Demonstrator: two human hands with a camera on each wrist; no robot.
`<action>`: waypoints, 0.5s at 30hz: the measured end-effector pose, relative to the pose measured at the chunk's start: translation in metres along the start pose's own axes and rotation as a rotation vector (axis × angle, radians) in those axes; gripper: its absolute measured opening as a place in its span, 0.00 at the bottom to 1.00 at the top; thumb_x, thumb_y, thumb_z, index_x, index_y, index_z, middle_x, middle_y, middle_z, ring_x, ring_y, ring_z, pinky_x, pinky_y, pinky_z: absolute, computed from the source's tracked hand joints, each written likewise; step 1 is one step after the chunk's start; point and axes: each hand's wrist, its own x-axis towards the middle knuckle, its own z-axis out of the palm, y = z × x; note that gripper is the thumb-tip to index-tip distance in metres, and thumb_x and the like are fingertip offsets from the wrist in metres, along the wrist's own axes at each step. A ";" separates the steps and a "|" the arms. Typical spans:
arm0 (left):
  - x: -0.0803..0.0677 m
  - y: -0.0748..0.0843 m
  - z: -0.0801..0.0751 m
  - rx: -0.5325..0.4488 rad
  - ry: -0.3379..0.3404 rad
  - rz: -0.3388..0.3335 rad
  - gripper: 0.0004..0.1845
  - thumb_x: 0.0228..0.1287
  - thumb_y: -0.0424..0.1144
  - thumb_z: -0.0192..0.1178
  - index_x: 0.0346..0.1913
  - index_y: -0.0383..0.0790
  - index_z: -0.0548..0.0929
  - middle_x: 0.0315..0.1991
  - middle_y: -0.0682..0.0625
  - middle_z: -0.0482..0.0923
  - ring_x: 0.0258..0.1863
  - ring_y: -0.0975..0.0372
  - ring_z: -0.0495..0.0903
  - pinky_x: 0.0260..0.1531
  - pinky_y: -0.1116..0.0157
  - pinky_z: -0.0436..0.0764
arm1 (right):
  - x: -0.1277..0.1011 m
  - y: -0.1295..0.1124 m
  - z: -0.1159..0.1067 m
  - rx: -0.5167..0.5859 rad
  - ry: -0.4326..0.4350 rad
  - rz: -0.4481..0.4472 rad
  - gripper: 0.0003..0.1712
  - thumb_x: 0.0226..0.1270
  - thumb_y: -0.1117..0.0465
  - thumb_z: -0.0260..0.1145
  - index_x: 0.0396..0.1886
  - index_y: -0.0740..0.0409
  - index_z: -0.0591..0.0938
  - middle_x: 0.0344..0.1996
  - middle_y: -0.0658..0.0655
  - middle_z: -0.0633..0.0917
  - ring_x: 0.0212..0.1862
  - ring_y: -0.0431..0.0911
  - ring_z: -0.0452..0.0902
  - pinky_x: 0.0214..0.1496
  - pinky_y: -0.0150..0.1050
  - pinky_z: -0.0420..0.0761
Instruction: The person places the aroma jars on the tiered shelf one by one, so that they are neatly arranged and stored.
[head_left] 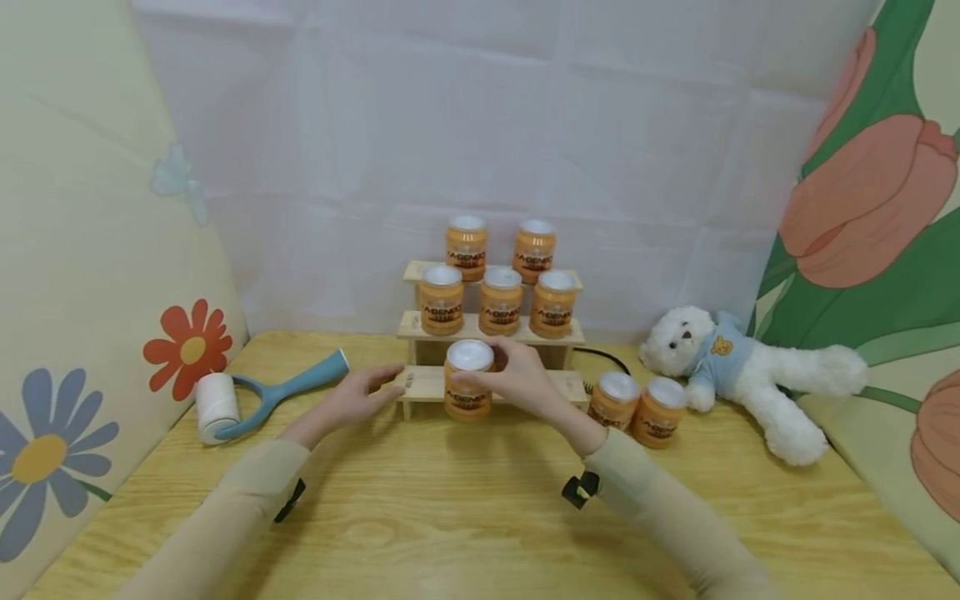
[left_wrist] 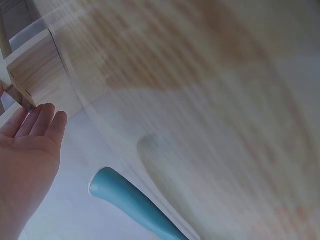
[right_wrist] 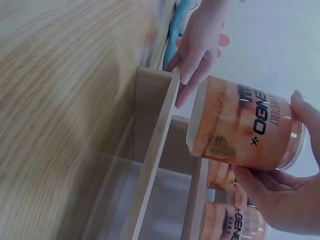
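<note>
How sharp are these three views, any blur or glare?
Head view: evenly lit and fairly sharp, jar labels still soft. Left wrist view: table smeared by blur, left hand clearer. Right wrist view: hazy and washed out, though the held jar's lettering partly reads; right hand soft.

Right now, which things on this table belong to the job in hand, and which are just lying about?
In use: jar gripped by right hand; wooden step shelf, touched by left hand; five jars shelved; two jars waiting beside it.
Lying about: lint roller, teddy bear.
</note>
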 end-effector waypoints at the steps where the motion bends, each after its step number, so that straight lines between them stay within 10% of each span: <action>1: 0.000 0.000 0.000 -0.002 0.002 0.000 0.30 0.71 0.45 0.52 0.67 0.26 0.63 0.65 0.32 0.64 0.63 0.41 0.66 0.62 0.45 0.67 | 0.003 -0.001 0.003 0.003 -0.004 0.000 0.30 0.53 0.50 0.73 0.55 0.55 0.78 0.40 0.54 0.83 0.38 0.44 0.79 0.35 0.35 0.81; 15: -0.002 0.003 -0.002 0.000 -0.016 -0.028 0.31 0.71 0.47 0.51 0.68 0.29 0.63 0.66 0.34 0.63 0.64 0.41 0.65 0.63 0.45 0.67 | 0.030 -0.001 0.031 -0.004 0.020 0.001 0.25 0.52 0.51 0.75 0.47 0.57 0.80 0.39 0.55 0.83 0.41 0.49 0.79 0.36 0.32 0.79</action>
